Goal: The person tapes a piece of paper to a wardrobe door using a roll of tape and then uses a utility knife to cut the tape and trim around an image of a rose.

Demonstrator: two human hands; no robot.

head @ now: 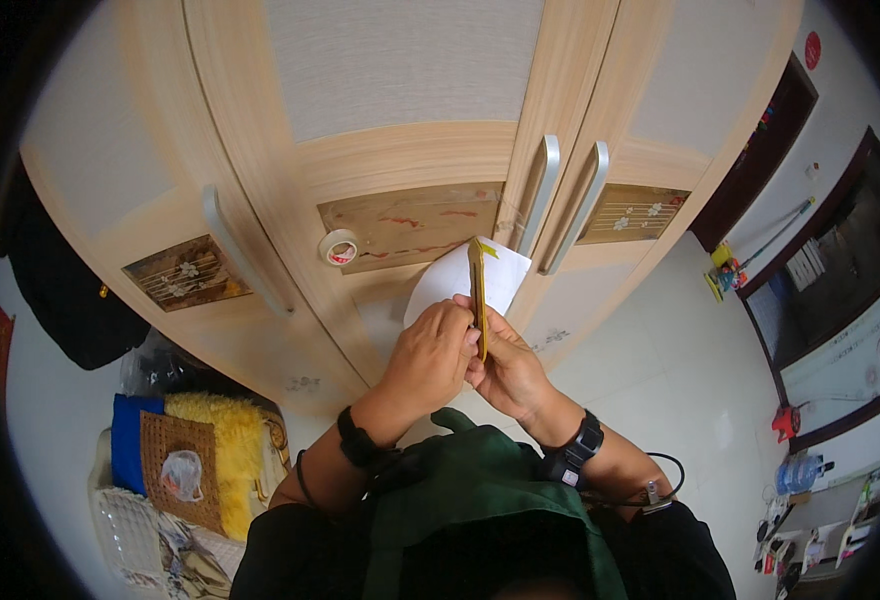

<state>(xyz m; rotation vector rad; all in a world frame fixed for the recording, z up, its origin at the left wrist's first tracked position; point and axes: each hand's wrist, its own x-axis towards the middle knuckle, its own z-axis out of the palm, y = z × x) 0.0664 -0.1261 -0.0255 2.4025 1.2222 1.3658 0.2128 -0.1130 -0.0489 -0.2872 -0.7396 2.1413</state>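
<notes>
My left hand (432,349) and my right hand (511,367) meet in front of the wardrobe doors, both with fingers closed on a slim, yellow-edged object (478,289). It stands upright, seen edge-on; its exact kind is unclear. Beyond it a curved white paper sheet (440,281) shows, with a small yellow-green mark (490,250) near its upper edge. How the paper is held cannot be told. A tape roll (338,247) lies against the lower left of a brown door panel (417,221) with reddish marks and clear film. My fingertips are partly hidden.
Silver handles (541,191) stand out from the wardrobe to the right of the panel, and another handle (241,251) to its left. A chair with a yellow furry cover (237,457) is at lower left. Pale floor tiles (635,360) extend to the right, towards a water bottle (798,475).
</notes>
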